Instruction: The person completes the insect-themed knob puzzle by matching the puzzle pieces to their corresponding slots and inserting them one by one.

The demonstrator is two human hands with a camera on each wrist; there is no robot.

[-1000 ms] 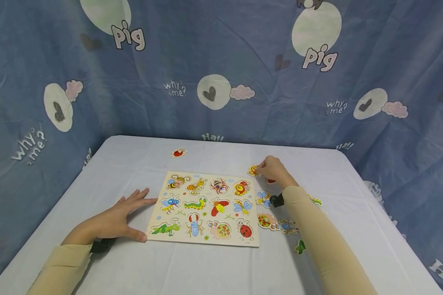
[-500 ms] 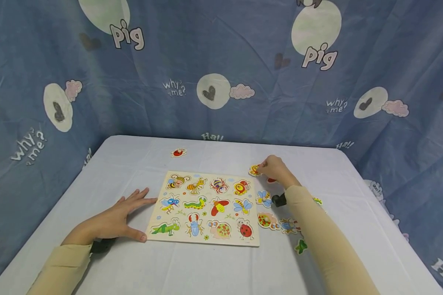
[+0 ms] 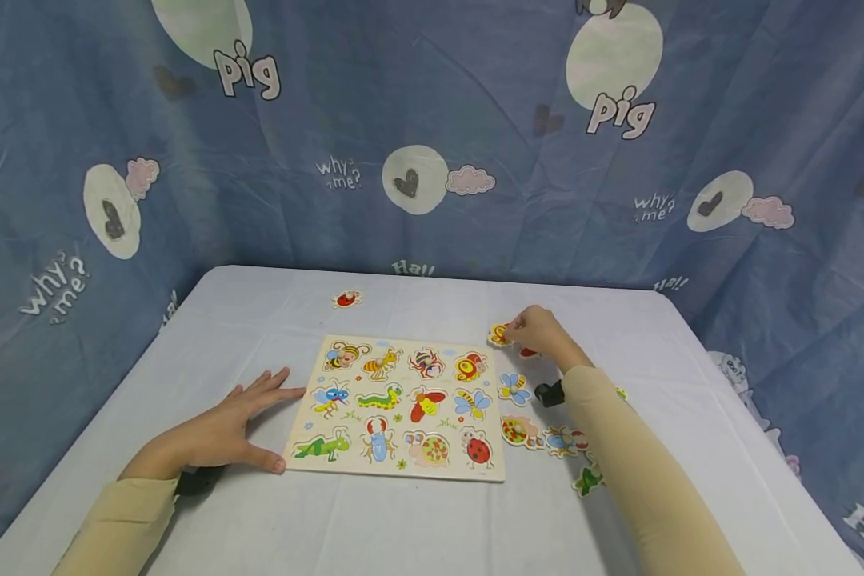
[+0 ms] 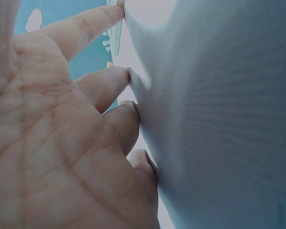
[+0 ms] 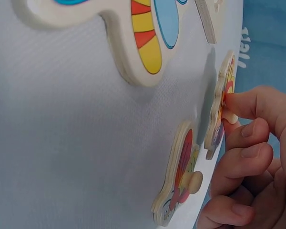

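Observation:
My right hand (image 3: 542, 334) pinches the small knob of a yellow-and-red butterfly puzzle piece (image 3: 499, 334) behind the board's upper right corner. In the right wrist view, thumb and finger meet at that knob, and the butterfly piece (image 5: 219, 114) stands close over the cloth. Below the hand lies a red-winged insect piece (image 5: 183, 167) with a wooden knob. The wooden puzzle board (image 3: 418, 476), printed with rows of insects, lies mid-table. My left hand (image 3: 223, 424) rests spread at its left edge, thumb and index fingertip right at the wood; its palm (image 4: 62, 133) fills the left wrist view.
Right of the board lie a blue-winged bee piece (image 3: 514, 389), a snail piece (image 3: 522, 432), a beetle piece (image 3: 563, 441) and a green piece (image 3: 588, 481). A ladybug piece (image 3: 347, 299) lies behind the board. A blue printed curtain (image 3: 432, 104) hangs around the white table (image 3: 374, 528).
My right hand has shifted slightly to the right with the butterfly piece, keeping its pinch. The left hand has stayed at the board's edge.

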